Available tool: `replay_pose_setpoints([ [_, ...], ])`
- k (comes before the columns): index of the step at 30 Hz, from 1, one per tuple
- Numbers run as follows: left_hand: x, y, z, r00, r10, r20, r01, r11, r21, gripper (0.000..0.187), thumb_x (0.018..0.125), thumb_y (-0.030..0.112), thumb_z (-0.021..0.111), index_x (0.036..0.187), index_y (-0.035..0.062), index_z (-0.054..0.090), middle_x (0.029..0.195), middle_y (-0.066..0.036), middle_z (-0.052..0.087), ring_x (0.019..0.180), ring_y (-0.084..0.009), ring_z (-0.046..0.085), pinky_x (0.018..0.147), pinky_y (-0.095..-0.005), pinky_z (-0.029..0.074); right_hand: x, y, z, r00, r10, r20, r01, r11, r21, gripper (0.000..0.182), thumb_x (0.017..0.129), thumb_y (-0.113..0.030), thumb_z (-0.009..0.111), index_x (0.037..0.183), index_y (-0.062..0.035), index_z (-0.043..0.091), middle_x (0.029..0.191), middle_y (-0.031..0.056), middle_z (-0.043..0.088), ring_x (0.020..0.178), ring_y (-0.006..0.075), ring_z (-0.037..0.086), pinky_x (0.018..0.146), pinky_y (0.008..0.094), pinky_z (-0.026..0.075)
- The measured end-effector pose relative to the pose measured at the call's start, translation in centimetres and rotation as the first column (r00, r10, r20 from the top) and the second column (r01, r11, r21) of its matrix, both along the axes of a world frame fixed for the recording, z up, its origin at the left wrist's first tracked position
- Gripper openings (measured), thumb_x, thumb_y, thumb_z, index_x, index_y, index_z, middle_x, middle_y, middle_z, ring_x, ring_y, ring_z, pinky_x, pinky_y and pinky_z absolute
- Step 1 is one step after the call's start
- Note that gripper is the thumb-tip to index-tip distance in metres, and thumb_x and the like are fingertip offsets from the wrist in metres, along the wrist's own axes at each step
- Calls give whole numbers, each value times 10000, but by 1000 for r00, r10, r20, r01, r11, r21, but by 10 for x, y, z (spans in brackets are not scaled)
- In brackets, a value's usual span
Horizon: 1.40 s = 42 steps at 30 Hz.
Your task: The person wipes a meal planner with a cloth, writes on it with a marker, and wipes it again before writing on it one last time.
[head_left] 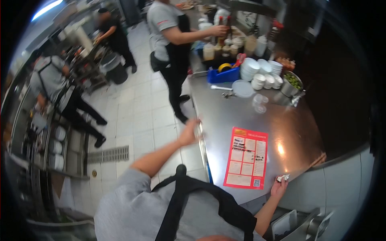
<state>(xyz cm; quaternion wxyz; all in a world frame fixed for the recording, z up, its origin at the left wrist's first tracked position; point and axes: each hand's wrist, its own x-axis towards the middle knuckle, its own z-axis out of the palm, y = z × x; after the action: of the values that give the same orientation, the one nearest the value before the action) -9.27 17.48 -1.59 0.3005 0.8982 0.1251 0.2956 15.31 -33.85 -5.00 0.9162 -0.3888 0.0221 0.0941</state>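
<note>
My right hand (pixel 278 188) is closed on a small crumpled whitish wad (pixel 282 178) at the near right edge of the steel counter (pixel 217 107). Whether the wad is paper, foil or cloth I cannot tell. Left of it lies a red-bordered printed sheet (pixel 247 180), flat on the steel, with black handwriting in its boxes. My left hand (pixel 189 133) is beside the counter's left edge, a little blurred, with its fingers reaching forward and nothing visible in them.
Further up the counter stand a blue tape dispenser (pixel 223 75), stacked white bowls (pixel 250 67), a metal tub of green pieces (pixel 290 85), clear lids (pixel 243 88) and sauce bottles (pixel 209 52). One person (pixel 177 36) works at the far end; two others (pixel 52 80) are across the tiled floor.
</note>
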Motion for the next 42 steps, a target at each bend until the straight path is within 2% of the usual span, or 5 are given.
replay_pose_setpoints([
  [12,-117,239,363,519,854,-22,-847,518,124,938,756,167,764,1485,138,174,873,-200,669,735,-258,675,612,-387,544,4,-7,-5,997,73,-2,-73,997,0,76,931,-65,589,993,-43,550,940,73,618,839,154,588,769,299,499],
  [18,-18,103,188,777,91,-622,159,929,334,362,854,66,523,1200,118,617,1071,-154,647,1020,-315,607,896,-432,475,6,-10,-16,996,73,44,-68,990,-120,85,929,-50,584,1007,-45,551,953,66,618,867,153,598,758,297,499],
  [23,36,-90,46,658,-665,-354,747,514,422,505,848,184,603,1337,203,476,1337,-121,470,1227,-279,485,942,-419,443,6,-6,-12,999,26,-20,-30,972,-234,196,928,-31,563,1122,-19,535,1031,91,614,946,194,606,821,324,513],
  [31,45,-159,4,507,-852,-134,861,493,122,501,787,236,687,1253,119,546,1299,-146,498,1200,-320,484,981,-453,401,-11,11,9,997,-49,-58,28,947,-319,159,871,-54,626,1028,-51,595,892,80,647,760,180,621,622,313,498],
  [42,45,-124,12,667,-706,-236,744,646,171,523,760,272,703,1230,91,562,1275,-138,529,1176,-327,503,973,-427,431,-87,134,43,720,566,401,457,48,-888,138,736,-20,639,869,-15,676,883,168,629,859,338,607,786,420,499],
])
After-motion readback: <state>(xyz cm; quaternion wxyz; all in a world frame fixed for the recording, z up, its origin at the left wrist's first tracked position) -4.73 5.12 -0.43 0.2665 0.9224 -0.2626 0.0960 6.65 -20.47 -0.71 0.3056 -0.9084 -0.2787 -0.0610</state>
